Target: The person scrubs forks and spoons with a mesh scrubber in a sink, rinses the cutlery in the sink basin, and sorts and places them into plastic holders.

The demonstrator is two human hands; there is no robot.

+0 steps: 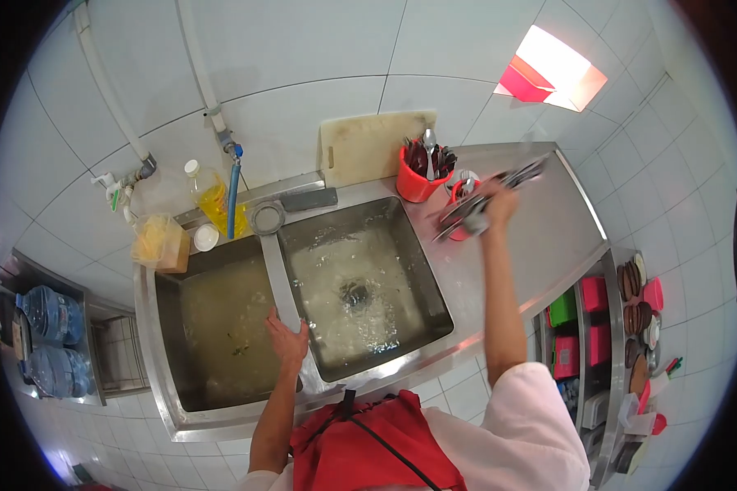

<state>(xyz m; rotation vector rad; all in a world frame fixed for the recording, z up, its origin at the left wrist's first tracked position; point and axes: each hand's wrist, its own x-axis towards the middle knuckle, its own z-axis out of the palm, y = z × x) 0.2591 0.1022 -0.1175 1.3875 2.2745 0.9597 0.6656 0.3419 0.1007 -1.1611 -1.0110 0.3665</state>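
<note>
My right hand (501,206) is closed around a bundle of cutlery (526,173), held over the steel counter to the right of the sinks. Motion smears the bundle, so its pieces cannot be told apart. Partly behind it stands a small red container (458,190) with cutlery in it. Beside that, a larger red bucket (418,190) is packed with dark-handled cutlery and a spoon. My left hand (287,337) has its fingers spread and holds nothing, at the divider (282,282) between the two sink basins.
Cloudy water fills the left basin (221,315) and the right basin (348,286). Behind them are a yellow liquid bottle (213,200), a plastic tub (157,244), a blue hose (234,196) and a cutting board (368,147). Shelves (577,327) stand at right; water jugs (53,315) at left.
</note>
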